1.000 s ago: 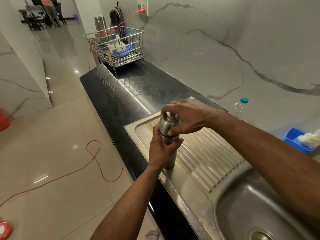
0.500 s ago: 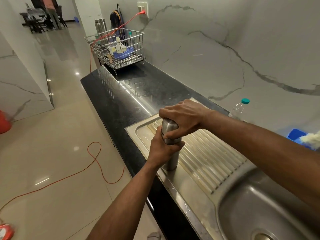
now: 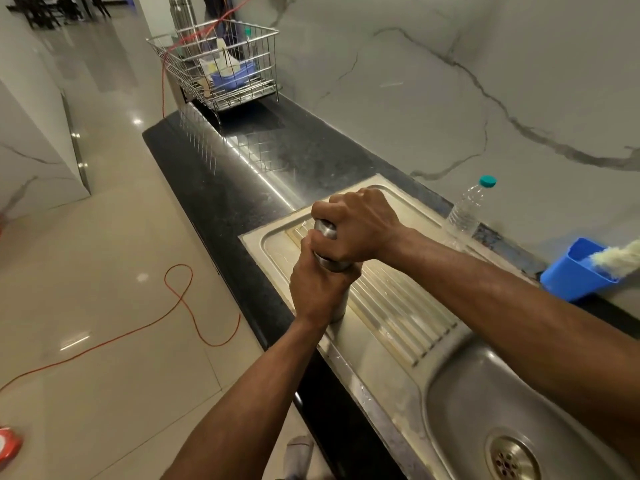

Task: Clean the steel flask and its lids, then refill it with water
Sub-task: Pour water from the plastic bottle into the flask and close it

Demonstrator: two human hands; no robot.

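Observation:
The steel flask [image 3: 337, 308] stands upright on the ribbed drainboard [image 3: 398, 306] of the steel sink, near its front edge. My left hand [image 3: 317, 289] wraps around the flask's body from the front. My right hand [image 3: 356, 226] closes over the top and grips the steel lid [image 3: 327, 228], of which only a sliver shows between the fingers. Most of the flask is hidden by both hands.
The sink basin [image 3: 519, 410] with its drain lies at lower right. A clear plastic bottle [image 3: 467, 209] with a teal cap stands by the wall, beside a blue tub [image 3: 578, 268]. A wire dish rack [image 3: 221, 64] sits at the far end of the black counter [image 3: 214, 174].
My right hand has pressed lower over the lid and closed around it more fully. The flask stays on the drainboard in my left hand.

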